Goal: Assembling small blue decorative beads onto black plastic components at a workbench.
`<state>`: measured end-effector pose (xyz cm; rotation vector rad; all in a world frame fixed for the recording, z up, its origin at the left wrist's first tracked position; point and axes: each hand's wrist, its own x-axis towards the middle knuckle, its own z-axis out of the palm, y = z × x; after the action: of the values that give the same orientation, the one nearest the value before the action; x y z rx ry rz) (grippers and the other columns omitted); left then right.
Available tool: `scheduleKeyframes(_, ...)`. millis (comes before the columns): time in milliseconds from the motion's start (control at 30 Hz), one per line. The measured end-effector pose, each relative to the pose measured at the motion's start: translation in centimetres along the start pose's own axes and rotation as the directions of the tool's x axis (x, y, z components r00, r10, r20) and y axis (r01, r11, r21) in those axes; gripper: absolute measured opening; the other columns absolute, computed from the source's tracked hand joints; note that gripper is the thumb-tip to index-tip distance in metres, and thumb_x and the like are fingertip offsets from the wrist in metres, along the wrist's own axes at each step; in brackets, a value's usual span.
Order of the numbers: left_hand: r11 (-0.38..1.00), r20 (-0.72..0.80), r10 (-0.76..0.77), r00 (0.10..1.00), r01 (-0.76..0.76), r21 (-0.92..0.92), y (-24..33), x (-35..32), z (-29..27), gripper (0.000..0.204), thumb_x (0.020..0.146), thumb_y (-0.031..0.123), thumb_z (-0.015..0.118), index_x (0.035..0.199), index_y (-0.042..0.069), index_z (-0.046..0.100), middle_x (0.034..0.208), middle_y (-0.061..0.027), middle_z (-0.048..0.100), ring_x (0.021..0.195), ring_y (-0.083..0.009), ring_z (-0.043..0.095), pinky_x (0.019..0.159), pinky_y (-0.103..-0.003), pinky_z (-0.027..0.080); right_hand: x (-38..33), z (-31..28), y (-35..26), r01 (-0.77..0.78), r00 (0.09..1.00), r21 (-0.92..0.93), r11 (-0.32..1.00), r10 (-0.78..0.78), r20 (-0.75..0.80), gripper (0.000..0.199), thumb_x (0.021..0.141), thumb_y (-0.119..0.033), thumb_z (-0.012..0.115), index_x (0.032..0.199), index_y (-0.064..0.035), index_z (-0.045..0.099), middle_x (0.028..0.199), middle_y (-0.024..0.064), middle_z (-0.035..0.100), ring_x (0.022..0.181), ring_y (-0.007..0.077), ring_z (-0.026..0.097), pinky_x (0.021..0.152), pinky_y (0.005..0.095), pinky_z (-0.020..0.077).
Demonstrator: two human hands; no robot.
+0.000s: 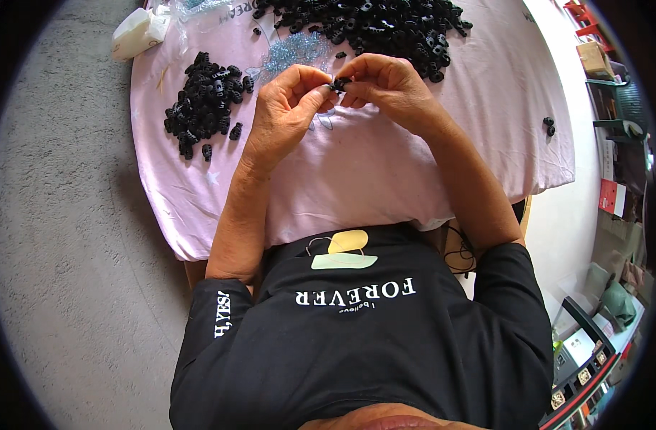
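A small black cord lock (339,85) is pinched between my two hands over the cloth-covered table. My left hand (288,107) grips its left side with closed thumb and fingertips. On the other side, the thumb and forefinger of my right hand (394,92) close on it too. Fingertips hide much of the piece. Just beyond my hands lies a heap of small shiny bluish pieces (299,51), too fine to make out singly. A large pile of black plastic cord-lock pieces (385,25) spreads behind it. To the left of my left hand is a smaller pile of cord locks (203,104).
A pink patterned cloth (342,172) covers the table. Two black pieces (550,127) lie near its right edge. At the far left stand a white container (136,34) and clear plastic bags. Shelves with boxes (613,197) line the right side.
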<state>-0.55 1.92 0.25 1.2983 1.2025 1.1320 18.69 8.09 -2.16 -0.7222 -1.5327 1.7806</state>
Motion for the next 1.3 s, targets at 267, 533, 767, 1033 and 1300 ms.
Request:
scheduleKeyframes(267, 0.997, 0.008, -0.019, 1.0, 0.018, 0.073, 0.3, -0.1, 0.4, 0.008, 0.096, 0.001, 0.054, 0.1, -0.003, 0.059, 0.09, -0.0092, 0.068, 0.084, -0.0134, 0.069, 0.077, -0.026, 0.058, 0.1, -0.1, 0.5, 0.032, 0.999, -0.087, 0.996, -0.031, 0.014, 0.017, 0.089, 0.003, 0.062, 0.106, 0.0027, 0.062, 0.089, 0.0062, 0.067, 0.081, 0.0115, 0.067, 0.076, 0.0253, 0.0566)
scheduleKeyframes(533, 0.994, -0.005, 0.05, 0.999, -0.049, 0.093, -0.6, -0.1, 0.7, 0.006, 0.095, -0.002, 0.053, 0.1, -0.002, 0.058, 0.089, -0.0093, 0.069, 0.083, -0.0137, 0.069, 0.076, -0.027, 0.059, 0.0, 0.1, 0.1, 0.019, 1.0, -0.144, 0.989, -0.022, -0.021, 0.013, 0.087, 0.005, 0.063, 0.1, 0.0038, 0.064, 0.086, 0.0069, 0.068, 0.079, 0.0116, 0.067, 0.075, 0.0252, 0.0569)
scheduleKeyframes(767, 0.979, -0.068, 0.116, 0.991, -0.102, 0.175, -0.9, -0.1, 1.1, 0.004, 0.092, -0.002, 0.059, 0.095, 0.0, 0.06, 0.083, -0.0077, 0.071, 0.078, -0.0122, 0.07, 0.072, -0.027, 0.059, -0.1, -0.2, 0.1, -0.012, 1.0, -0.044, 0.999, 0.012, 0.011, 0.01, 0.087, 0.005, 0.063, 0.097, 0.0052, 0.065, 0.086, 0.0083, 0.069, 0.078, 0.0122, 0.068, 0.073, 0.0255, 0.057)
scheduleKeyframes(1033, 0.971, -0.125, 0.154, 0.98, -0.126, 0.203, -1.1, -0.3, 1.5, 0.003, 0.091, -0.003, 0.06, 0.091, 0.0, 0.06, 0.079, -0.0075, 0.071, 0.075, -0.0121, 0.07, 0.069, -0.026, 0.058, -0.2, 0.3, 0.5, 0.081, 0.995, -0.205, 0.975, -0.092, -0.042, 0.011, 0.085, 0.009, 0.061, 0.095, 0.0052, 0.064, 0.083, 0.0095, 0.069, 0.073, 0.0125, 0.068, 0.069, 0.0254, 0.0572)
scheduleKeyframes(1300, 0.95, -0.147, 0.206, 0.967, -0.162, 0.269, -0.8, -0.4, 1.9, 0.004, 0.09, -0.002, 0.062, 0.09, 0.001, 0.06, 0.079, -0.0073, 0.071, 0.073, -0.0108, 0.069, 0.066, -0.024, 0.056, -0.2, 0.4, 0.6, 0.173, 0.981, -0.227, 0.958, -0.189, -0.048, 0.011, 0.086, 0.009, 0.06, 0.095, 0.0044, 0.064, 0.083, 0.0085, 0.067, 0.072, 0.0119, 0.067, 0.068, 0.0249, 0.0563)
